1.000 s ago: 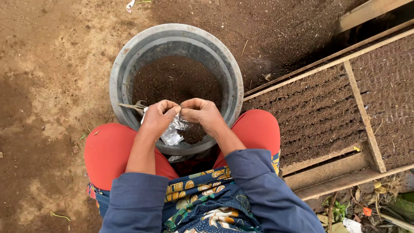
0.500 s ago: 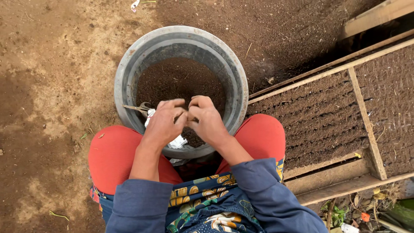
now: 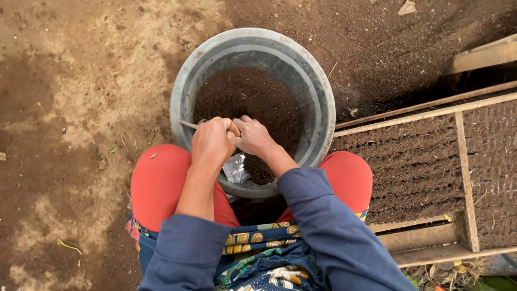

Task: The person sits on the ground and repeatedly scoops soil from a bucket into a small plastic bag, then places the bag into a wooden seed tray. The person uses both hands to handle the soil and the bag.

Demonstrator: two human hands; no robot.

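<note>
A grey round bucket (image 3: 186, 86) partly filled with dark soil (image 3: 253, 99) stands on the ground between my knees. My left hand (image 3: 214, 141) is closed over the near rim, with a crumpled silver foil packet (image 3: 235, 168) showing just below it. The tip of a pair of scissors (image 3: 188, 124) sticks out to the left of that hand on the rim. My right hand (image 3: 253, 136) presses against the left one, fingers curled; what it grips is hidden.
Wooden-framed seed beds (image 3: 414, 161) filled with furrowed dark soil lie to the right. Bare brown earth (image 3: 81, 108) spreads to the left and behind the bucket. My red trouser knees (image 3: 156, 180) flank the bucket.
Both hands have drawn closer together and dropped lower over the bucket's near rim. The foil packet is now mostly covered, and the scissors' handles are hidden. The view shifted left.
</note>
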